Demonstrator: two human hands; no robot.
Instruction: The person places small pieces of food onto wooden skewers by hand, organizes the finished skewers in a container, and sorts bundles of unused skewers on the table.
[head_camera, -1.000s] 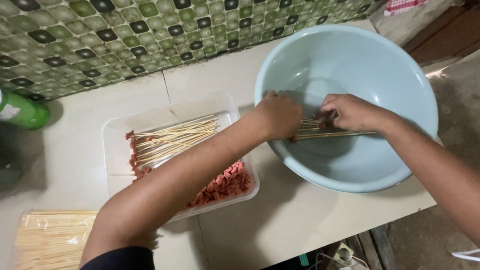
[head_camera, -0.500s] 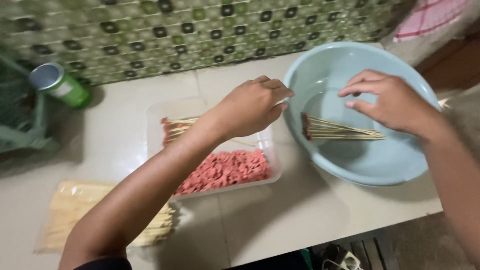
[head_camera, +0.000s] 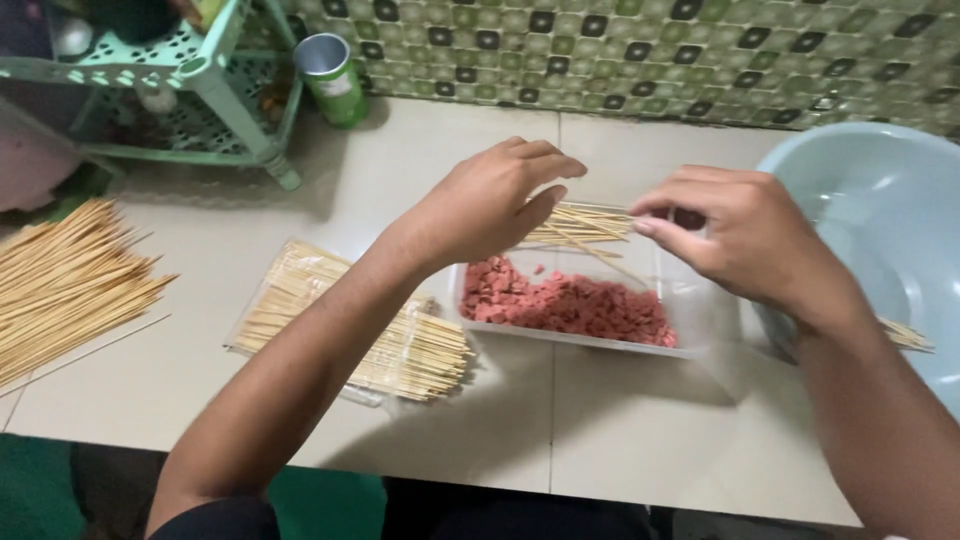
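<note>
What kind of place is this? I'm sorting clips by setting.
Probably a home kitchen or food-prep corner: a green patterned tiled wall, a clear tub of small pink meat pieces, bamboo skewers and a pale blue basin on the tiled counter.

Both forearms reach forward; the left hand (head_camera: 495, 205) hangs palm-down with fingers loosely curled, the right hand (head_camera: 745, 235) pinches thumb to forefinger.
</note>
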